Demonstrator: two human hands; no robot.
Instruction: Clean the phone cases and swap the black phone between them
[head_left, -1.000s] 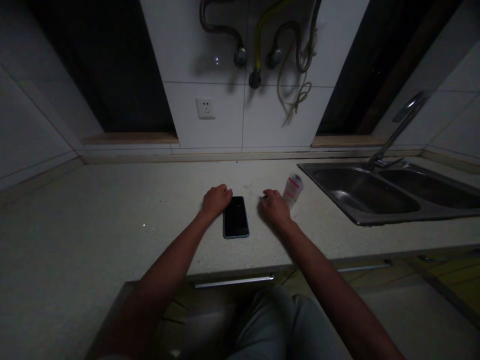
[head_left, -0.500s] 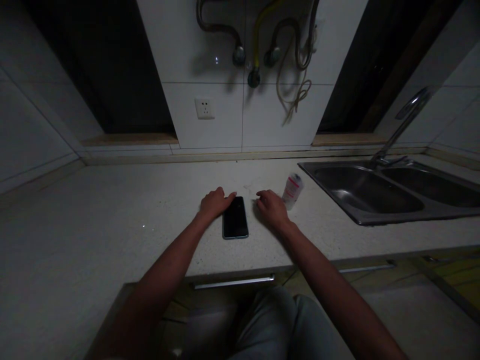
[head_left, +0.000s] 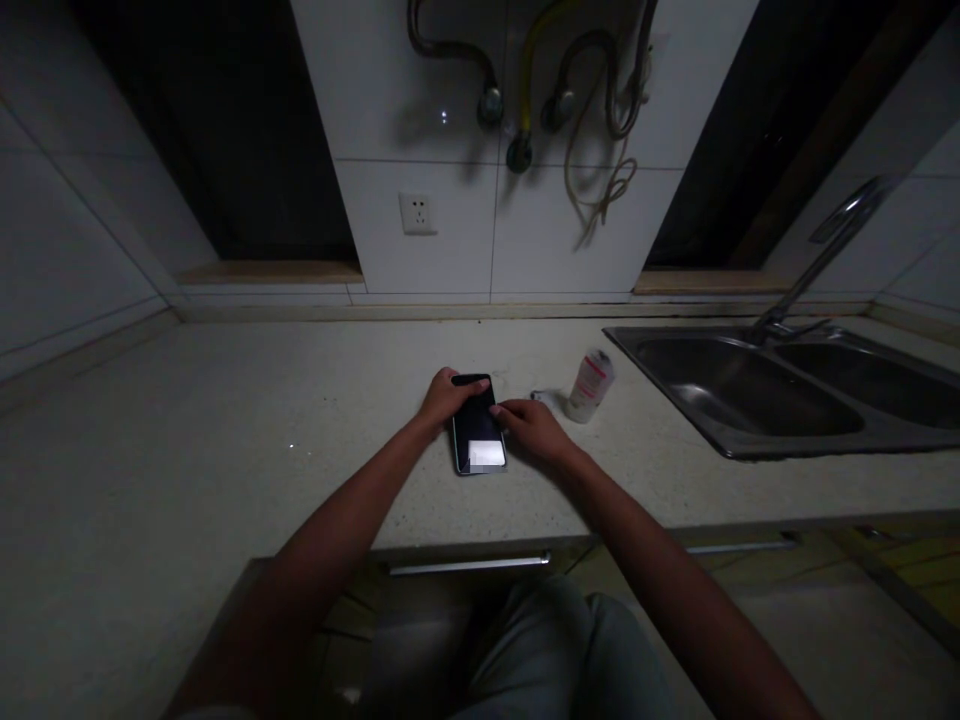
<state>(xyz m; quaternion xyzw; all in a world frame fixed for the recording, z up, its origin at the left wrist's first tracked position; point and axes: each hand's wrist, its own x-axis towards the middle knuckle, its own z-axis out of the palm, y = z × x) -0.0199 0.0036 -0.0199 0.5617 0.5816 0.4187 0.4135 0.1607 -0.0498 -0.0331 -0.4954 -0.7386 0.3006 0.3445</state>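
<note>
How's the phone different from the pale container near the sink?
The phone is a thin slab; the container is tall and upright. The phone's front is mostly black with one bright patch; the container is pale with pinkish-red markings. The left hand and right hand are at the phone; neither touches the container. Both things are much smaller than the sink.

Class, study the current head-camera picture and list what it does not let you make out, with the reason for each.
All in the head view:
- What the lit part of the phone screen shows: blurred and pixelated.
- The phone's upper left corner: covered by the left hand.
- Some fingers of the right hand: hidden beneath it.
- Print on the container: too small and blurred.
- Upper end of the yellow hose: cut off by the top edge.
</note>
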